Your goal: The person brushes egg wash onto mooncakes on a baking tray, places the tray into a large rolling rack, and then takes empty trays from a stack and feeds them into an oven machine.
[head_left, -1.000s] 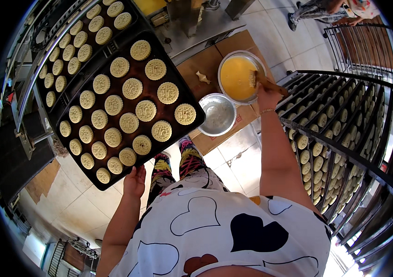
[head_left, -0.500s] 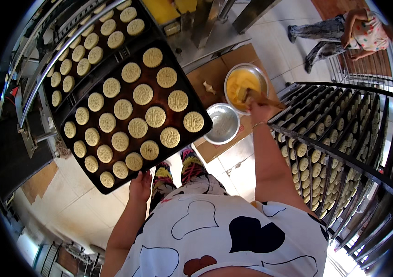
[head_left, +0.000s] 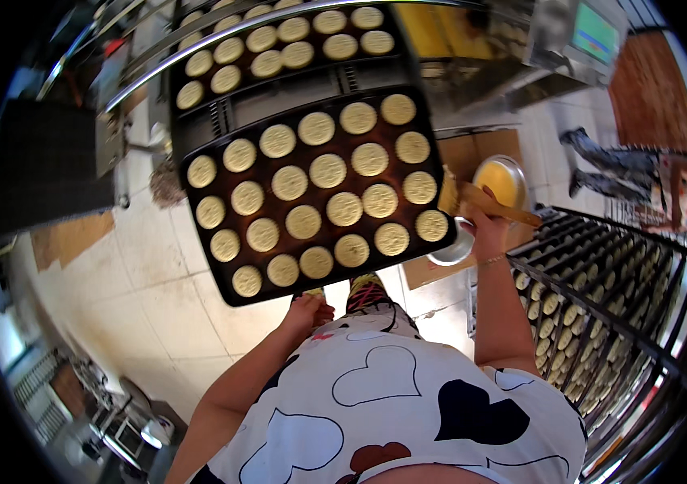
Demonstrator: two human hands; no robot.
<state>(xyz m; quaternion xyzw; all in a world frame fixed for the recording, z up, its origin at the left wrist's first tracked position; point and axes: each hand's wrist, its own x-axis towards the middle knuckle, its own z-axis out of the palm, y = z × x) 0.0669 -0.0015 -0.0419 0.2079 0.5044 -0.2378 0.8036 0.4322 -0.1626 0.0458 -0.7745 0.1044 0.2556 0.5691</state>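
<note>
Brush (head_left: 506, 210) in clenched R fingers (head_left: 479, 220), nr biscuits (head_left: 344, 208) w/ blurred marks, state of L fingers (head_left: 323, 311) unclear

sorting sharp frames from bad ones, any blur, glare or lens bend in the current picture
Head view: the round pastries look smeared, their surface patterns unreadable; head view: floor tiles left of the right forearm look washed out; head view: the rack bends toward the black rim.

Lit screen (head_left: 595, 34), barred rack (head_left: 614, 323) at right, blurred person (head_left: 684, 192) — brown panel (head_left: 654, 89), perhaps wood.
</note>
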